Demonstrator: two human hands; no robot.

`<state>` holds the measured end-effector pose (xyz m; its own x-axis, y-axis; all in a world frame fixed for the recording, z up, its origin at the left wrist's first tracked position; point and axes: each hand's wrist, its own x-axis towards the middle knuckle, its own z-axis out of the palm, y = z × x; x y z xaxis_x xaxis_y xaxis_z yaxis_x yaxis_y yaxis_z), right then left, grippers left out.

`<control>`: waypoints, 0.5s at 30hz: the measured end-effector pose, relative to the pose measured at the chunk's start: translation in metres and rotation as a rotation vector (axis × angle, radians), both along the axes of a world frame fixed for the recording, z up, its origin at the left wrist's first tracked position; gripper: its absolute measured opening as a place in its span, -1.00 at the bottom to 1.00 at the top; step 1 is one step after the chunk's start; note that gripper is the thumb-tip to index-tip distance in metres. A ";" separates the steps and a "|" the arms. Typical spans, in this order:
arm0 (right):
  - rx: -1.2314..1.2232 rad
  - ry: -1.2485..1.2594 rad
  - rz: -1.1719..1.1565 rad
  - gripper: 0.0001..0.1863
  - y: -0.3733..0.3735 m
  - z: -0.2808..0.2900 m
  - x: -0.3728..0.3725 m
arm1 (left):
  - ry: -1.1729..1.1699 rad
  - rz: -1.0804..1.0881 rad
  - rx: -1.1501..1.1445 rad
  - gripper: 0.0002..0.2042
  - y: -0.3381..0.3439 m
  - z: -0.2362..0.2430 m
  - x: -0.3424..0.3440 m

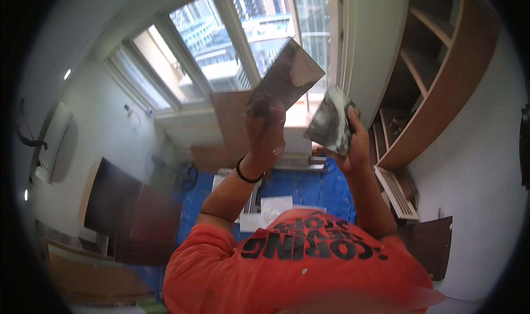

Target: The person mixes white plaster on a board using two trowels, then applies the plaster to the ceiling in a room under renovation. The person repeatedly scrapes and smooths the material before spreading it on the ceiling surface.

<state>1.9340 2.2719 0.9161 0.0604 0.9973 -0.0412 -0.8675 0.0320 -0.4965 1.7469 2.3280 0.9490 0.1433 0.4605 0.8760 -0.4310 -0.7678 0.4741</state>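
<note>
With our left hand point(265, 129) gripping the dark board point(284, 76) by its lower end and our right hand point(353, 143) closed on the grey cloth point(331, 118), hard wiping at centre frame could lever the board loose.

Strong daylight comes in through the window point(232, 43) and its panes look a little washed out. The room's left side stays dim. Straight edges bend near the black fisheye rim, and the picture is slightly soft.
</note>
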 end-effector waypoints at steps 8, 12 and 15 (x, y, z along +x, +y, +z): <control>-0.045 0.102 0.311 -0.62 0.039 -0.031 -0.063 | 0.663 0.503 0.263 -0.57 -0.046 -0.033 -0.069; -0.108 0.043 0.301 -0.62 0.051 -0.020 -0.078 | 0.976 0.722 0.158 -0.66 -0.038 -0.059 -0.143; -0.055 -0.040 0.207 -0.60 0.063 -0.022 -0.087 | 0.809 0.829 -0.273 -0.70 -0.052 -0.080 -0.169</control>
<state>1.8466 2.3352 0.8938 -0.1433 0.9849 -0.0973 -0.8320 -0.1731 -0.5270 1.5782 2.2765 0.8687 0.1799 0.8306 0.5270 0.6492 -0.5028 0.5707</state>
